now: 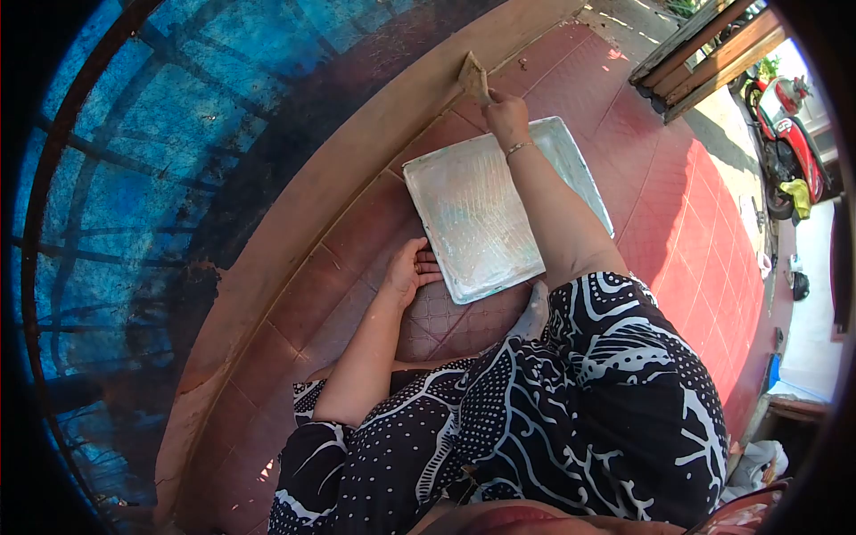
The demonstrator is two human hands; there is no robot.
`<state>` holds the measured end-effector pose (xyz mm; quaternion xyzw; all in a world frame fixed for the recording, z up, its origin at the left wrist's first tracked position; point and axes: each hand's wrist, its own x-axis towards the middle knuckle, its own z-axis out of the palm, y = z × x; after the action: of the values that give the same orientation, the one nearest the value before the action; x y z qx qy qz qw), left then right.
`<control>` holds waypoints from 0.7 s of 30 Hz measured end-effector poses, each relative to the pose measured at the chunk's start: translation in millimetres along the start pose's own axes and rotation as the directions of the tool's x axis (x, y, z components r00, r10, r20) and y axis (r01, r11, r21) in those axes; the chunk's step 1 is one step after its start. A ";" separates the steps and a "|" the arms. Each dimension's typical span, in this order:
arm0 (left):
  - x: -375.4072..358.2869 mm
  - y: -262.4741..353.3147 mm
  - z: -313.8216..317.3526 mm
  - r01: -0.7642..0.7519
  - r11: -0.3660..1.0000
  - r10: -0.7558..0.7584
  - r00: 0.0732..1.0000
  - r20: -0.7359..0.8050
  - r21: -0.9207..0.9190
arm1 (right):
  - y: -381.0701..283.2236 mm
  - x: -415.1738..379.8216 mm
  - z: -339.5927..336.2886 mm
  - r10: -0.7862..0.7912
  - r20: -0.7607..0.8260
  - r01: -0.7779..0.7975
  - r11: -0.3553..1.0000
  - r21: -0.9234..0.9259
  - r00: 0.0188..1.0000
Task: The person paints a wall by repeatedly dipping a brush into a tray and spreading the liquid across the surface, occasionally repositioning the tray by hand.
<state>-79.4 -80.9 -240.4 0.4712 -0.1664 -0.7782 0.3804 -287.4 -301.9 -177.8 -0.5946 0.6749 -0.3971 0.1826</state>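
Note:
A shallow rectangular tray (473,218) with a pale rim lies on the red floor tiles before me. Whitish, streaky coating with greenish patches covers its surface. My right hand (506,120) reaches across the tray, closed round the narrow end of a flat, wide-ended scraper (473,77). The scraper's broad end points past the tray's far edge, towards the low wall. Beside the tray's near left edge is my left hand (412,272), its fingers stretched out and apart, fingertips right at the rim. My right forearm hides part of the tray.
A low curved wall edge (357,147) runs along the left, with a blue, dark-streaked basin surface (169,169) beyond it. Wooden posts (704,62) stand at the upper right. A red motorbike (789,134) is parked farther off. Sunlight falls across the tiles at right.

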 end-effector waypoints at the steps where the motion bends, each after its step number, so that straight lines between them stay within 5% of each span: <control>1: -1.0 1.0 1.3 -0.001 1.000 0.001 1.000 -0.006 0.000 | -17.2 -27.9 9.8 -0.076 -0.043 0.073 0.994 -0.076 0.996; 8: -8.5 2.9 6.7 -0.020 1.000 0.020 0.999 0.028 -0.018 | -81.0 -179.7 19.5 -0.053 0.402 0.037 0.998 0.046 0.914; 10: -12.3 4.4 5.3 -0.029 0.999 0.030 0.999 0.029 -0.024 | -83.7 -187.2 7.9 -0.035 0.614 -0.129 0.967 0.221 0.789; 15: -6.9 -3.0 -0.4 -0.024 0.997 0.025 0.999 0.020 -0.079 | -51.1 -96.0 -35.1 0.211 0.367 -0.333 0.890 0.311 0.906; 16: -6.7 -3.3 0.8 -0.029 0.997 0.030 0.999 0.013 -0.067 | -33.4 -69.8 -33.9 0.236 0.256 -0.322 0.866 0.383 0.938; 18: -4.6 -3.2 1.8 -0.019 0.998 0.019 1.000 0.012 -0.057 | 9.7 -11.0 -22.3 0.195 0.007 -0.192 0.958 0.214 0.981; 21: -2.8 -2.9 0.8 0.000 0.999 0.001 1.000 0.006 -0.041 | 35.7 47.7 -8.0 0.130 -0.062 -0.124 0.989 0.086 0.990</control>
<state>-80.5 -77.0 -240.2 0.4607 -0.1516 -0.7829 0.3898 -327.4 -345.4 -189.0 -0.5287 0.7003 -0.4318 0.2089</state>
